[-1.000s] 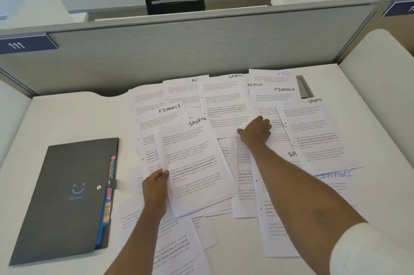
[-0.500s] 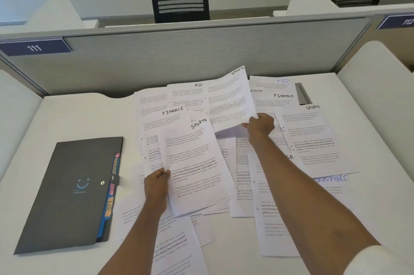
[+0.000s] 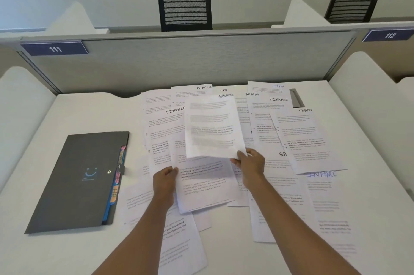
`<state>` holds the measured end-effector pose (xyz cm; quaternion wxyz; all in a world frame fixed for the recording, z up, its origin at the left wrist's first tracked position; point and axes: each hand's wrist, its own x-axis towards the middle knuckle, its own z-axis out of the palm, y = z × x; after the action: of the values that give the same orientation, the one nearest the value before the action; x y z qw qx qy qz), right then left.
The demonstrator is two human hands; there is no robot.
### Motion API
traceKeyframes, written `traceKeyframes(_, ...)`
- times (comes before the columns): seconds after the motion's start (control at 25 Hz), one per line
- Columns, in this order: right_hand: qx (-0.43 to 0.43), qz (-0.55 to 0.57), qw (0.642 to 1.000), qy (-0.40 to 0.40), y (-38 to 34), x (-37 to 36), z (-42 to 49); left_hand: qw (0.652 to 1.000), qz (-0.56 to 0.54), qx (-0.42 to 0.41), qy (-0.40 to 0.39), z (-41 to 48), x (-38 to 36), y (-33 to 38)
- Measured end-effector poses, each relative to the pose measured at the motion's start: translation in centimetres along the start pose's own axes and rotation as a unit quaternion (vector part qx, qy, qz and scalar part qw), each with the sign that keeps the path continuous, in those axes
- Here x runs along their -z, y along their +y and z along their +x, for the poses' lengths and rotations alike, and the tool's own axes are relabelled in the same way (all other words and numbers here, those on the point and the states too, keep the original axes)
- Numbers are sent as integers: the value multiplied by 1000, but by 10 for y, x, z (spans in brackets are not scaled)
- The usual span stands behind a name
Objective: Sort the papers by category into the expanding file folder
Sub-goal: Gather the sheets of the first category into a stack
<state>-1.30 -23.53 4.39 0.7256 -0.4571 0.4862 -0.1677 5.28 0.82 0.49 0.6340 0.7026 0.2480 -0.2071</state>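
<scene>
Head view, right hand (image 3: 251, 167) pinching the raised sheet (image 3: 210, 126), left hand (image 3: 164, 181) gripping the lower sheet (image 3: 203, 187), folder (image 3: 76, 180) lying at 9 o'clock

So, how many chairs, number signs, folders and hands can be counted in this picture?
Chairs: 2
Number signs: 2
Folder: 1
Hands: 2, the left hand gripping the lower sheet, the right hand pinching the raised sheet
Total: 7

A white worktop (image 3: 67, 117) carries a closed grey file folder (image 3: 76, 182) at left and printed papers (image 3: 309, 140) strewn across centre and right.
</scene>
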Motion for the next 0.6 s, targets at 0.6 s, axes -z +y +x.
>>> traceKeyframes(0.6, 76, -267, 961, -5, 74, 57, -35, 1000, 1, -1, 4, -18, -2, -3)
